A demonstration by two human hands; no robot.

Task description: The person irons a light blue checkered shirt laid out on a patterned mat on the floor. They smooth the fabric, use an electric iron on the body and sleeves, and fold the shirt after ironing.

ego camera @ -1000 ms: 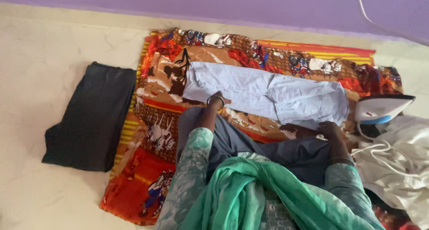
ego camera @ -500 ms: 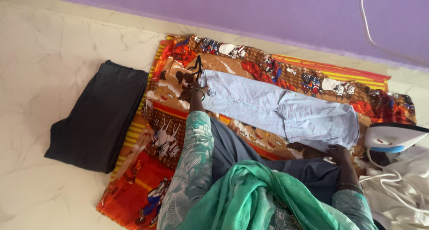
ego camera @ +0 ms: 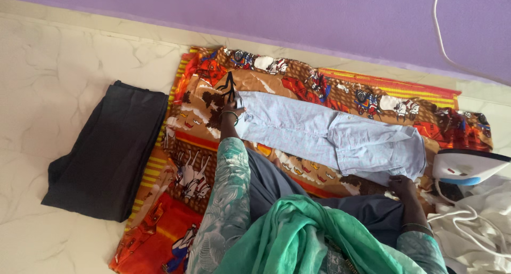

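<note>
Light blue trousers (ego camera: 319,133) lie flat along a patterned orange and brown blanket (ego camera: 181,162) on the floor. My left hand (ego camera: 232,111), with bangles at the wrist, grips the trouser leg ends at the left. My right hand (ego camera: 402,186) holds the lower edge of the waist end at the right, fingers curled. Both arms wear pale green printed sleeves. A green scarf (ego camera: 298,237) hangs in front of me over dark blue-grey fabric (ego camera: 277,183).
A folded black garment (ego camera: 106,151) lies on the pale marble floor left of the blanket. A white and blue iron (ego camera: 466,167) rests at the right edge, its white cord (ego camera: 468,221) trailing over white cloth (ego camera: 479,242). A purple wall runs behind.
My left hand has moved from the trousers' near edge up and left to the leg ends. The trousers now lie straighter. My right hand stays at the waist end.
</note>
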